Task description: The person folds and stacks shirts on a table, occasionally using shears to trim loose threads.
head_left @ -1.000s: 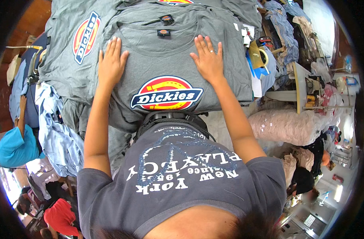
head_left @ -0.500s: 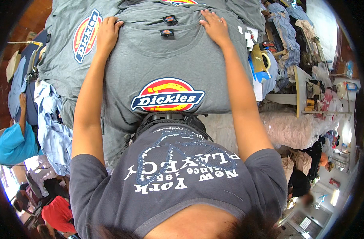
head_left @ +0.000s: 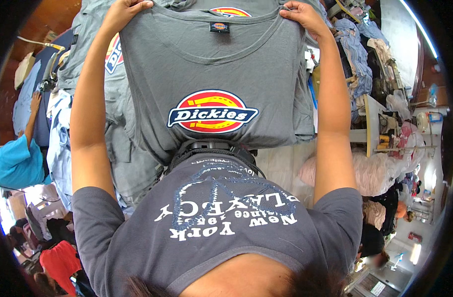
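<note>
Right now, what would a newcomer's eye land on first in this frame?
First, the grey cotton T-shirt with a red, yellow and blue oval chest emblem, spread out at centre. The left hand and right hand grip its shoulders at the top. To the left lie more grey shirts, and a person in a turquoise top sits at the far left.

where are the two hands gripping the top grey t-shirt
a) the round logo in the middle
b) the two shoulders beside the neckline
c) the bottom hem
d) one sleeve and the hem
b: the left hand and the right hand each pinch a shoulder of the grey t-shirt, either side of the neckline, well above the logo.
</note>
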The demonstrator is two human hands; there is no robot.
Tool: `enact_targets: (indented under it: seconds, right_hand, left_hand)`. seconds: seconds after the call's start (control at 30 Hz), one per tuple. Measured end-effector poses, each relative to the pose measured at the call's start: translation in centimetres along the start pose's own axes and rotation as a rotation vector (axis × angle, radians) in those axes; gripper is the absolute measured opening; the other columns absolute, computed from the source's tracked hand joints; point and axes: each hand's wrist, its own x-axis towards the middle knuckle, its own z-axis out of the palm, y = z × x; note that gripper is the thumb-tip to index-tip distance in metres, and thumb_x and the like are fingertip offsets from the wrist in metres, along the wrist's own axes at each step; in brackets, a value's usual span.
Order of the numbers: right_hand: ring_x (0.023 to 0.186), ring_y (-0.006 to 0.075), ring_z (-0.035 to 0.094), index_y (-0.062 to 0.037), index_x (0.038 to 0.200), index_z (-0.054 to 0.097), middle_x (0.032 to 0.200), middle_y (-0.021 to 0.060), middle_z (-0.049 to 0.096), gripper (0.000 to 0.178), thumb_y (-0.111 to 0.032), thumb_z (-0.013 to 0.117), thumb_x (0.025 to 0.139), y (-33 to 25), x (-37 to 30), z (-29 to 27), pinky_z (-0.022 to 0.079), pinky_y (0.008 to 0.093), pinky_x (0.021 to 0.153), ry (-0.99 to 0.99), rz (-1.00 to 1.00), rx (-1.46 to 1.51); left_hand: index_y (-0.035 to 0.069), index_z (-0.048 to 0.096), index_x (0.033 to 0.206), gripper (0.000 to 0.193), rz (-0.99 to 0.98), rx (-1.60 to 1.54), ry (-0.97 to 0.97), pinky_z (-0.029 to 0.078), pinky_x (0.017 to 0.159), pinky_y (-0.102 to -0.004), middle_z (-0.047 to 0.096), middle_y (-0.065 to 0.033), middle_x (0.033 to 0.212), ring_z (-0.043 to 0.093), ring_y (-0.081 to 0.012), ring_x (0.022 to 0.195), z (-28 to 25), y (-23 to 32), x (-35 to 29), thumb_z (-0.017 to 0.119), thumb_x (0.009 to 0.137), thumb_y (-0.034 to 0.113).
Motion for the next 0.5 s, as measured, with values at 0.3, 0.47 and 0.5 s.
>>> enact_targets:
  seconds: [0.3, 0.47, 0.5]
  right_hand:
    - [0.061, 0.0089, 0.055, -0.0001, 0.075, 0.064, 0.067, 0.0036, 0.061, 0.016, -0.015, 0.068, 0.070, -2.3, -0.3, -2.4, 0.043, 0.0217, 0.058, -0.110, -0.073, -0.083]
    - [0.060, 0.0090, 0.055, -0.0006, 0.075, 0.065, 0.067, 0.0042, 0.062, 0.016, -0.015, 0.068, 0.070, -5.3, -2.7, -3.1, 0.043, 0.0230, 0.058, -0.038, -0.109, -0.217]
    - [0.060, 0.0090, 0.055, -0.0009, 0.075, 0.065, 0.067, 0.0043, 0.062, 0.015, -0.015, 0.068, 0.070, -5.6, -3.1, -3.1, 0.043, 0.0233, 0.058, -0.032, -0.106, -0.199]
  left_hand:
    - [0.003, 0.060, 0.087, 0.032, -0.003, -0.197, -0.057, 0.037, 0.066, -0.0214, 0.053, 0.0026, 0.072, 0.046, -0.0059, 0.071, -3.3, 1.5, -1.4, 0.055, 0.083, 0.034]
    - [0.004, 0.060, 0.097, 0.034, -0.021, -0.276, -0.148, 0.035, 0.077, -0.0180, 0.055, 0.0052, 0.085, 0.047, -0.0034, 0.083, -6.4, 2.5, -2.9, 0.051, 0.086, 0.035]
    - [0.004, 0.060, 0.097, 0.034, -0.019, -0.263, -0.136, 0.035, 0.077, -0.0182, 0.055, 0.0049, 0.085, 0.048, -0.0036, 0.083, -6.5, 2.7, -2.9, 0.052, 0.085, 0.034]
